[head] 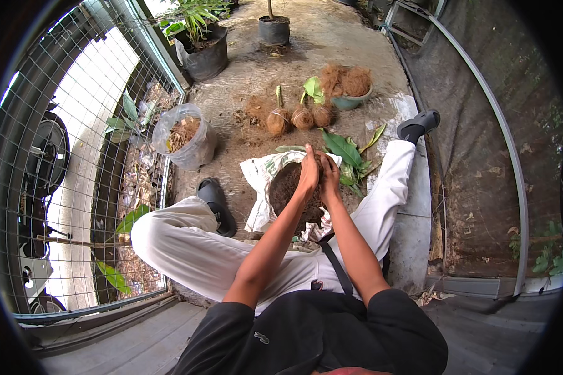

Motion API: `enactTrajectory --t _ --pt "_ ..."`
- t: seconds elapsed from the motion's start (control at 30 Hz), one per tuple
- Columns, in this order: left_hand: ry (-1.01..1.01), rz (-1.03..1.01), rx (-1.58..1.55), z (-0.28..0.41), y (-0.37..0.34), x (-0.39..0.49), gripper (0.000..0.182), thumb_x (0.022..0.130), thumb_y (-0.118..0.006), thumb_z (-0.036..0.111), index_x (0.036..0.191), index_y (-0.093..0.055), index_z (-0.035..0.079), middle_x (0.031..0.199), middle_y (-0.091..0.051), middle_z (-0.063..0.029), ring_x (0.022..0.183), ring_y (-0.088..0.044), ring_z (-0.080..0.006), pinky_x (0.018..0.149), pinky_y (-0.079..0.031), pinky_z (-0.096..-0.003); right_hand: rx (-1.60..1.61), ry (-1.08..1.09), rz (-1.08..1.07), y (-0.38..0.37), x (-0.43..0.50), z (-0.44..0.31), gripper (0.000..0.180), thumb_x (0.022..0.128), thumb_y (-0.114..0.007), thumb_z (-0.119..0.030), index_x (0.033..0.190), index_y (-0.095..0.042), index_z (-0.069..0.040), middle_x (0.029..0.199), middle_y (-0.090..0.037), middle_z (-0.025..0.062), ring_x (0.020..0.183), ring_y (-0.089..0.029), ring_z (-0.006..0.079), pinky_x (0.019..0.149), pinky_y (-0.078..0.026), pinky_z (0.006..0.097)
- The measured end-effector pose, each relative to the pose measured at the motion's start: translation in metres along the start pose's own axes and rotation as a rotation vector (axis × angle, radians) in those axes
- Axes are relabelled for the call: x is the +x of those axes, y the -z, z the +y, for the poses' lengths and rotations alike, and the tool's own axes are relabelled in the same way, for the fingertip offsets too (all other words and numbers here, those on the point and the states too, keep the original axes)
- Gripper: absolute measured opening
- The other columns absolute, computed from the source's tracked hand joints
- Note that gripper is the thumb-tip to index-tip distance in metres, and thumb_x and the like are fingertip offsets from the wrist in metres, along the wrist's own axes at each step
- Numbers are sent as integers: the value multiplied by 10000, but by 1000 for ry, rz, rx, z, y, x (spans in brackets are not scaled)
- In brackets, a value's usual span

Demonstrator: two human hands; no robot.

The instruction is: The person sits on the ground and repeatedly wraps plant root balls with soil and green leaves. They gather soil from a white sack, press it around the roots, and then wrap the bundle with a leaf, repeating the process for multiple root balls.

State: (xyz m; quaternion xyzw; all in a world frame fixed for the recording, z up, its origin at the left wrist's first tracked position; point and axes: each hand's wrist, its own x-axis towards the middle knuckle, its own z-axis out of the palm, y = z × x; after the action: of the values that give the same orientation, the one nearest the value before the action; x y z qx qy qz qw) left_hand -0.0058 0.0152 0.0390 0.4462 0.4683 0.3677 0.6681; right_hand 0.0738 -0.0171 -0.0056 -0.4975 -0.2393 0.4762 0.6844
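My left hand [310, 169] and my right hand [329, 177] are pressed together, palms facing, around a dark lump of soil that is mostly hidden by the fingers. Below them lies loose dark soil [285, 186] in an opened white woven sack [257, 197] between my legs. Just beyond the hands stand three balls wrapped in coconut fibre and bound with string: a left one [277, 123], a middle one [302, 117] and a right one [323, 115]. Cut green shoots rise from at least two of them. Large green leaves [343, 147] lie right of the sack.
A green pot [352, 103] heaped with coconut fibre [356, 80] stands at the back right. Loose fibre [259, 107] lies left of the balls. On the left are a clear plastic bucket [201, 145] of dry scraps and a wire mesh fence [84, 164]. Potted plants stand farther back.
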Motion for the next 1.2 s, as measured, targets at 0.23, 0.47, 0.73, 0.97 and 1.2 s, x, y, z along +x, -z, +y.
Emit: enactTrajectory --t 0.23,0.47,0.73,0.97,1.2 --pt "-624 266 618 -14 2 -13 570 1025 -423 402 1393 -430 -32 1469 -425 -259 1412 -360 -403 1173 -267 -464 535 -336 -38 9 8 -2 281 999 -598 -263 1199 -659 -74 1139 -681 43 1009 -644 186 916 -509 330" --pt "-923 189 737 -25 10 -13 414 979 -518 222 1333 -559 10 1463 -500 -196 1424 -383 -379 1201 -213 -502 439 -346 -22 2 5 6 429 1036 -527 -315 1384 -550 -64 1358 -585 51 1212 -571 178 1030 -464 325" --pt "-977 233 858 -33 7 -18 429 961 -472 161 1345 -551 -11 1461 -512 -183 1429 -392 -350 1209 -188 -505 341 -384 12 8 1 0 310 1012 -581 -282 1231 -635 -70 1196 -648 40 1036 -628 144 871 -529 303" --pt "-998 263 927 -40 9 -23 410 946 -477 167 1303 -593 3 1452 -534 -151 1423 -418 -317 1208 -172 -530 259 -405 -54 27 11 26 305 1037 -521 -292 1236 -617 -83 1148 -633 29 1007 -612 126 853 -529 302" --pt "-985 255 907 -49 18 -26 403 948 -460 184 1280 -628 28 1413 -586 -80 1402 -448 -317 1212 -146 -536 131 -413 -78 21 -1 21 340 1042 -504 -332 1274 -594 -100 1222 -608 26 1062 -597 134 883 -520 306"
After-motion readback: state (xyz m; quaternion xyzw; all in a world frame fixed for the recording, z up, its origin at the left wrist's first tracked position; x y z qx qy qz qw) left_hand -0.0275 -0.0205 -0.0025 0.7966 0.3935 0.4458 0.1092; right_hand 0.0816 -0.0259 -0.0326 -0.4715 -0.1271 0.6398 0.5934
